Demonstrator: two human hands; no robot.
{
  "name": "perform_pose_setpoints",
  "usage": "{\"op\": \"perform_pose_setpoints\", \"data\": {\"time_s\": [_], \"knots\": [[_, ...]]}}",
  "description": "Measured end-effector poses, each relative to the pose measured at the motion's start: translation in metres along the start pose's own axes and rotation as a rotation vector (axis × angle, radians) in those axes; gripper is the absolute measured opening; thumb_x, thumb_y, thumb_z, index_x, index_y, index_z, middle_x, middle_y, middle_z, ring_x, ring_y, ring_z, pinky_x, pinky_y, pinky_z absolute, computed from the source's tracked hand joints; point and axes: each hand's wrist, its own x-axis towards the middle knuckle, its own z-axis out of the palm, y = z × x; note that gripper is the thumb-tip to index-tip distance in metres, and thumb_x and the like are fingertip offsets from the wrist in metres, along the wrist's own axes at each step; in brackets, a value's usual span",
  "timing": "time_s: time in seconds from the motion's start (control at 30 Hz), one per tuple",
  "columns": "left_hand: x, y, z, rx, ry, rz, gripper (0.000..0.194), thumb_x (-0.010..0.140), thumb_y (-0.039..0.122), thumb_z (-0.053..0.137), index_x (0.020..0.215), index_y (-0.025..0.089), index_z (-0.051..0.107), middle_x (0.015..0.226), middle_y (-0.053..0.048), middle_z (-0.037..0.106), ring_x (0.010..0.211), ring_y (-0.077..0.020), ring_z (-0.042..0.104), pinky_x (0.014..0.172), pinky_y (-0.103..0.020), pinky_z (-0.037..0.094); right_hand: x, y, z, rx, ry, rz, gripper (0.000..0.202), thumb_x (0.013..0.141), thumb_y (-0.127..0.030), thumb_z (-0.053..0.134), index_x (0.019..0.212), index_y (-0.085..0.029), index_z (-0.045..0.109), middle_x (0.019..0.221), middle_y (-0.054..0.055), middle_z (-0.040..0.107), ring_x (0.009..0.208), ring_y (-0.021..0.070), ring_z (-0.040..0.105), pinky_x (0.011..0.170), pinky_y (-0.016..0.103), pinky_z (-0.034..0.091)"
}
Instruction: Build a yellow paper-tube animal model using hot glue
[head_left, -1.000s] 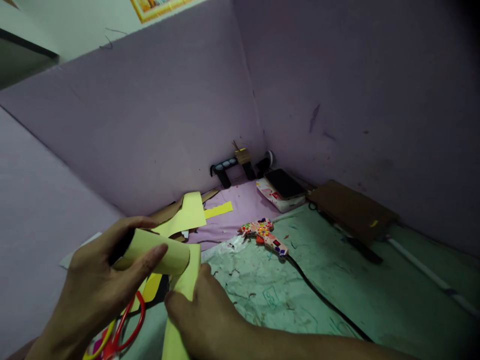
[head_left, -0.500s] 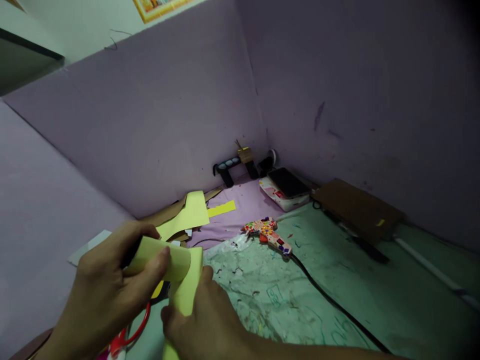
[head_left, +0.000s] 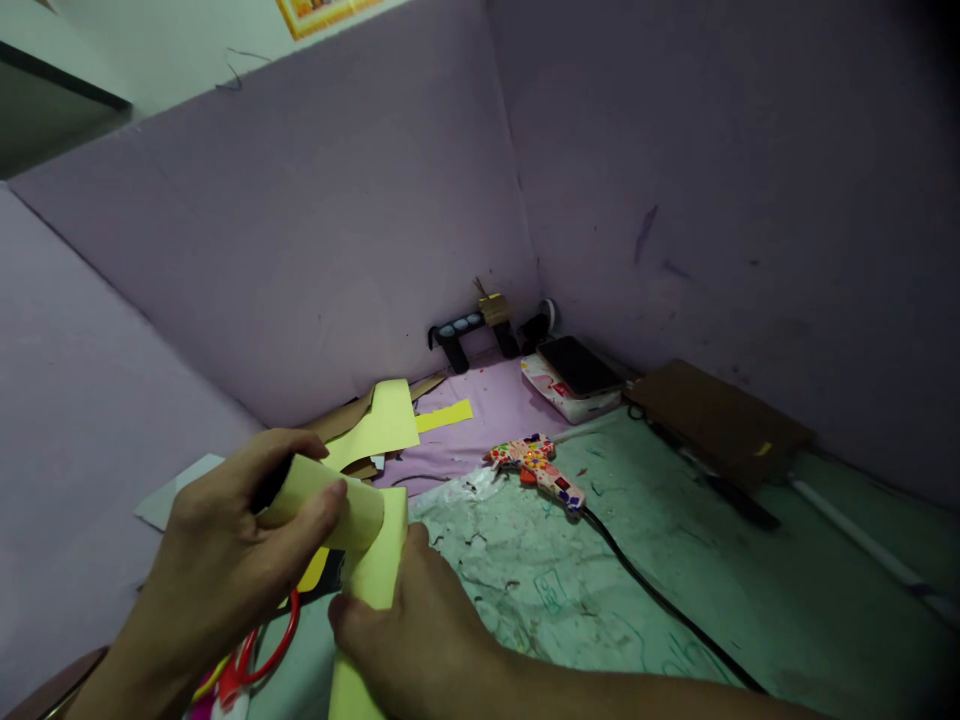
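My left hand [head_left: 247, 545] is closed around a short pale-yellow paper tube [head_left: 358, 520], with the thumb along its near side. The tube's right end presses against a long flat pale-yellow paper-covered piece [head_left: 386, 560]. My right hand [head_left: 424, 620] grips that long piece, which runs down past the bottom edge of the view. Whether the two yellow parts are joined or only touching, I cannot tell. Below my left hand lie red-handled scissors [head_left: 289, 640], partly hidden. A floral-patterned hot glue gun [head_left: 536, 465] rests to the right of both hands, its black cord trailing toward the bottom right.
Behind my hands lie a yellow paper sheet [head_left: 382, 425] and a bright yellow strip [head_left: 444, 415]. A black piece with two legs [head_left: 457, 335] leans at the wall. A phone [head_left: 577, 365] sits on a white box [head_left: 555, 395]. A brown board [head_left: 720, 415] lies at right.
Both hands and the yellow parts have shifted very slightly upward and right in view. The grips look the same, and more of the scissors shows now.
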Motion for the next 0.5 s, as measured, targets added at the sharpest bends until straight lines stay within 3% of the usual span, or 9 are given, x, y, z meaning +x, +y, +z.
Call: {"op": "perform_pose_setpoints", "data": {"time_s": [0.07,0.13,0.23,0.33,0.5], "knots": [[0.002,0.001,0.001,-0.019,-0.011,-0.022,0.038,0.069,0.054,0.058,0.092,0.024,0.061,0.065,0.002,0.064,0.051,-0.0176,0.058,0.048,-0.026,0.047,0.003,0.003,-0.001,0.037,-0.026,0.012,0.045,0.06,-0.028,0.062,0.102,-0.016,0.052,0.09,0.009,0.068,0.078,0.0253,0.066,0.062,0.033,0.05],[0.003,-0.001,0.0,-0.037,-0.033,0.009,0.048,0.07,0.059,0.058,0.106,0.027,0.061,0.089,-0.001,0.068,0.074,-0.023,0.063,0.068,-0.033,0.052,0.008,0.006,-0.002,0.087,-0.047,0.016,0.046,0.06,-0.029,0.064,0.103,-0.017,0.053,0.091,0.007,0.067,0.079,0.0232,0.065,0.061,0.03,0.049],[0.003,-0.008,-0.002,-0.121,-0.054,0.017,0.068,0.07,0.064,0.055,0.13,0.035,0.044,0.125,-0.003,0.058,0.11,-0.0321,0.053,0.093,-0.05,0.041,0.016,0.011,-0.004,0.173,-0.118,0.015,0.043,0.061,-0.026,0.064,0.103,-0.017,0.056,0.086,0.004,0.067,0.076,0.0199,0.064,0.058,0.026,0.047],[0.002,-0.017,-0.003,-0.413,-0.017,-0.07,0.082,0.068,0.067,0.056,0.139,0.038,0.028,0.14,-0.005,0.043,0.12,-0.0357,0.045,0.096,-0.056,0.037,0.026,0.015,-0.008,0.23,-0.196,0.05,0.034,0.06,-0.026,0.066,0.093,-0.016,0.061,0.075,0.002,0.064,0.067,0.0163,0.06,0.056,0.025,0.044],[-0.004,-0.04,0.015,-0.906,0.174,-0.161,0.079,0.068,0.062,0.061,0.133,0.025,0.038,0.129,-0.012,0.049,0.111,-0.0329,0.052,0.091,-0.049,0.043,0.041,0.019,-0.022,0.284,-0.323,0.094,0.025,0.055,-0.031,0.069,0.072,-0.015,0.06,0.058,-0.003,0.056,0.051,0.0108,0.05,0.053,0.025,0.039]]}}
